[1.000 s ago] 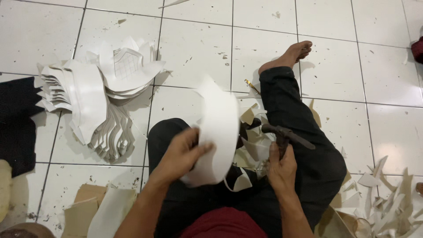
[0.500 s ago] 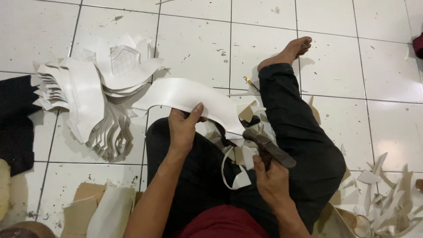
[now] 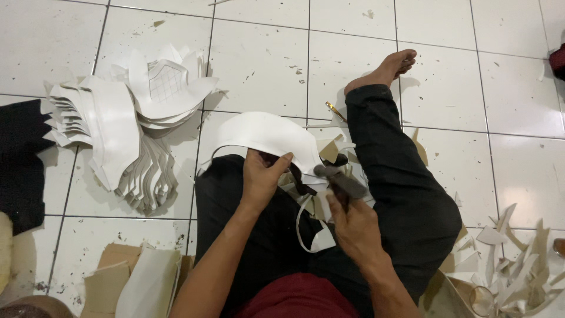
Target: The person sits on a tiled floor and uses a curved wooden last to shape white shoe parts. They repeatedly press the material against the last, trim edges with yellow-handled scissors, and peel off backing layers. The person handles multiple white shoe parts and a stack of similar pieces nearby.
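Fingers of your left hand (image 3: 262, 176) pinch the curved white sheet (image 3: 268, 134) at frame centre. Your right hand (image 3: 353, 227) grips dark shears (image 3: 340, 179), just right.

A white tiled floor (image 3: 259, 65) carries a fanned stack of white cut sheets (image 3: 118, 135) at 10 o'clock, white offcuts (image 3: 518, 271) at 4 o'clock, and cardboard pieces (image 3: 112, 277) at 7 o'clock.

cut sheets (image 3: 118, 129) stacked left, scraps (image 3: 518, 265) right
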